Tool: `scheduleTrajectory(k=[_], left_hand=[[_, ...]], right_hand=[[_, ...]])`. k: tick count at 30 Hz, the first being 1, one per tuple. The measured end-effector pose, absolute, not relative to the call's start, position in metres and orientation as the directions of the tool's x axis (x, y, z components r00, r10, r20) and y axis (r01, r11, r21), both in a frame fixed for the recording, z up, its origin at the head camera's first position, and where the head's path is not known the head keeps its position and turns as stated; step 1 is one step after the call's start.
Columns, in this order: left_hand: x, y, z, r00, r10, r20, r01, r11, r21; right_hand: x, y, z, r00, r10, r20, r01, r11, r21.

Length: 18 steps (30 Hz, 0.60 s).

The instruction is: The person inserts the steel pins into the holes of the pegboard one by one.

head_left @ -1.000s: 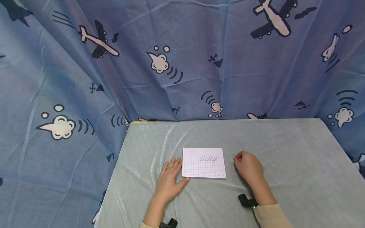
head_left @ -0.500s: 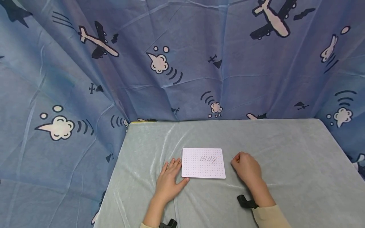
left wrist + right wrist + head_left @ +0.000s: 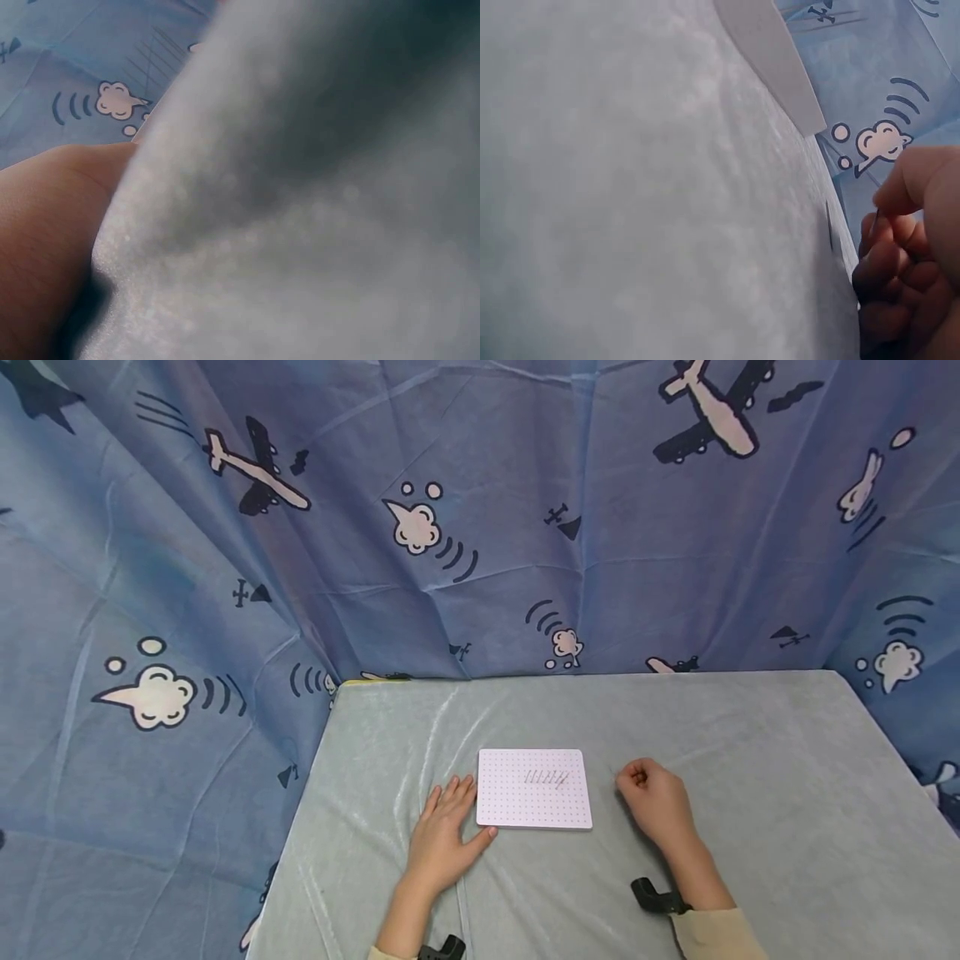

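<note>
A white pegboard [image 3: 510, 806] with rows of small holes lies flat on the cloth. Several thin metal pins [image 3: 546, 777] stand in a row in its upper right part. My left hand [image 3: 442, 839] lies palm down, fingers spread, at the board's left edge, its thumb by the near left corner. To the right of the board, my right hand [image 3: 658, 802] is curled just over the cloth. In the right wrist view its thumb and finger pinch a thin dark pin [image 3: 875, 222], mostly hidden by the fingers. A thin dark streak [image 3: 829, 225] shows on the cloth beside them.
Grey-green plush cloth [image 3: 787, 777] covers the table. Behind it and on the left hangs a blue curtain [image 3: 480, 527] printed with planes and clouds. Both wrists wear black camera mounts [image 3: 656, 897]. Blurred cloth fills most of the left wrist view.
My right hand shifted slightly left toward the board, then back right; a thin pin tip showed at its fingertips half a second ago. The left hand and board stay in place.
</note>
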<state>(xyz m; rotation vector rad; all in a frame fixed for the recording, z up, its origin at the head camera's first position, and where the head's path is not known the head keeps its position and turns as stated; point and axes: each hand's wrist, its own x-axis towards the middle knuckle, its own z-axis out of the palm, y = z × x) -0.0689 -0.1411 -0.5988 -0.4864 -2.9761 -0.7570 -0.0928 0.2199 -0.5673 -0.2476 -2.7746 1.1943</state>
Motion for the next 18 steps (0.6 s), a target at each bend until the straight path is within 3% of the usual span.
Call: scheduleTrajectory(k=[9,18], left_hand=[[-0.0685,-0.1419,-0.5998,-0.948,0.293,0.122,0.315,0.83,0.461],[-0.0699,-0.1419,-0.6027,-0.948,0.288,0.135,0.317,0.825,0.467]], right_hand=[[-0.0929,0.2236,-0.5671,-0.962,0.232,0.147,0.021,0.596,-0.803],[-0.0944,0.2154,-0.5629,-0.942,0.303,0.144,0.031,0.506,-0.862]])
